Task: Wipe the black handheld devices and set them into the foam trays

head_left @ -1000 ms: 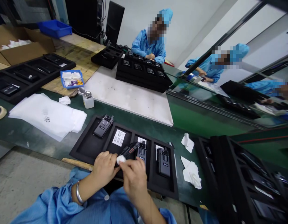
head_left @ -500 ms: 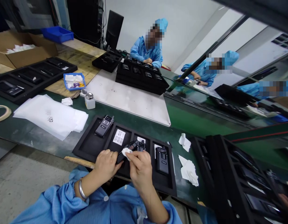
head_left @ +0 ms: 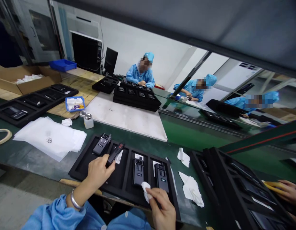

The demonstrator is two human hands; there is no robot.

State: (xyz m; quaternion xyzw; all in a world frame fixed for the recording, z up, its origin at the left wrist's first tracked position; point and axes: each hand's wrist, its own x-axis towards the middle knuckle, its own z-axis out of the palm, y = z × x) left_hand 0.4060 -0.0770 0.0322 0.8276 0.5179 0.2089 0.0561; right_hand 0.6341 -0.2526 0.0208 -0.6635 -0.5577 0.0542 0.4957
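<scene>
My left hand (head_left: 98, 171) is wrapped round the lower end of a black two-way radio (head_left: 115, 154), which it holds tilted on its side above the second compartment of a black foam tray (head_left: 84, 164). A white printed sheet (head_left: 119, 157) partly shows behind that radio. Lower right, my right hand (head_left: 162, 204) pinches a crumpled white wipe (head_left: 145, 191) over the tray's front part, apart from the held radio. Other radios lie face up in the tray: one in the left compartment (head_left: 101, 144), one in the third (head_left: 138, 172) and one in the rightmost (head_left: 161, 177).
Loose white wipes (head_left: 191, 189) lie right of the tray, beside stacked black foam trays (head_left: 224, 179). White sheets (head_left: 49, 137), a dispenser bottle (head_left: 88, 121) and a blue box (head_left: 75, 104) stand behind left. A co-worker's hand (head_left: 285, 190) with something yellow is at far right.
My left hand has moved left with the radio, over the second compartment. My right hand, with the wipe, has drawn away to the lower right. The camera view has tilted up.
</scene>
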